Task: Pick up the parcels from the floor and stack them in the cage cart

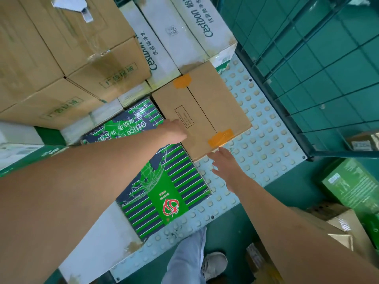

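head: cage cart (266, 140) holds stacked cartons; brown parcel (202, 111) inside.

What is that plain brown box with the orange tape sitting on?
The brown box sits on the cart's studded floor, beside the green striped box. Whether anything lies beneath it is hidden by the box itself.

Both hands (176, 131) steady brown parcel (202, 111) in cart (264, 140).

Both bare arms reach forward and down. Left hand (175, 131) lies palm-down, fingers hidden from view. Right hand (224, 163) is lower, fingers straight and slightly spread, palm facing left.
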A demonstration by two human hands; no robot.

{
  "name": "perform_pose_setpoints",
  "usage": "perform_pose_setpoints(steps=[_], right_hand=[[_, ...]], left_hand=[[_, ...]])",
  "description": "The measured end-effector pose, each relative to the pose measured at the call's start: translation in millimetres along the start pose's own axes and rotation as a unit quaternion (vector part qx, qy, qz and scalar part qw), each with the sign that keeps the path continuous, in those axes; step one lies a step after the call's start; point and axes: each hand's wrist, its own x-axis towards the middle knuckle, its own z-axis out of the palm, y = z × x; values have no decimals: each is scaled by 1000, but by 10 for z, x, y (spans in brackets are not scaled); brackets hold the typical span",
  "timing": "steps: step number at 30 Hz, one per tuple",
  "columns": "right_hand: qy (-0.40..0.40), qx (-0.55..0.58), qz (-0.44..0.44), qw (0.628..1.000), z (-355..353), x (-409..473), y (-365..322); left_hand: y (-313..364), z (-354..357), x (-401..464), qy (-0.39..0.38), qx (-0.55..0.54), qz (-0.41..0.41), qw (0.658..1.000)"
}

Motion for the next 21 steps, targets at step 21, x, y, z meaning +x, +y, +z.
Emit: perform_pose_setpoints(steps=[21], right_hand=[[247,333,-119,902,-1432,-4050,789]], left_hand=[[1590,711,-4193,-103,-246,284,921]])
